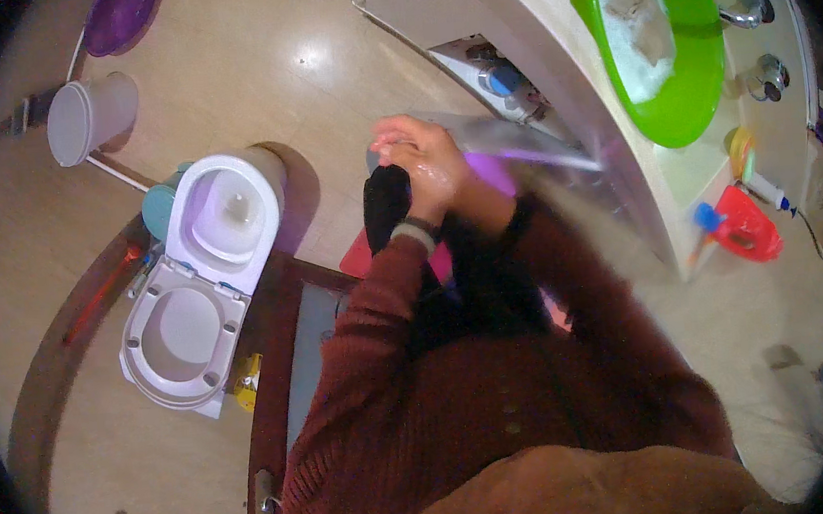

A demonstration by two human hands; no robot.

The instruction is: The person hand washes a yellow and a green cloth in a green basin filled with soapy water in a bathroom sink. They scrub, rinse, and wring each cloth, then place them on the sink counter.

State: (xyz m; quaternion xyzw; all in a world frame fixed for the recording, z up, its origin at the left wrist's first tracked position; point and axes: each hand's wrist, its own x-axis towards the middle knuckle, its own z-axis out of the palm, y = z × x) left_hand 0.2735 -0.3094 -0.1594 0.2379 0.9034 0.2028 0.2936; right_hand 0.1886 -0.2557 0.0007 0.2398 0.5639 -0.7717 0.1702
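Note:
My left hand (425, 175) and my right hand (438, 139) are pressed together in front of my body, partly covering each other. White foam or wet shine shows on the back of the left one. Whether anything lies between the palms is hidden. A pale band circles my left wrist. Off to the right, a green plastic basin (697, 85) stands on the vanity counter, holding white suds (648, 64) with a pale cloth (635, 2) in them.
Left of me is a toilet (221, 215) with its lid raised, near a white lidded bucket (97, 115). Chrome faucets (749, 7) project beside the basin. A red plastic bottle (746, 224) lies near the counter's end. Below the counter, an open compartment (487, 78) holds containers. A wooden door (269, 387) stands near my left side.

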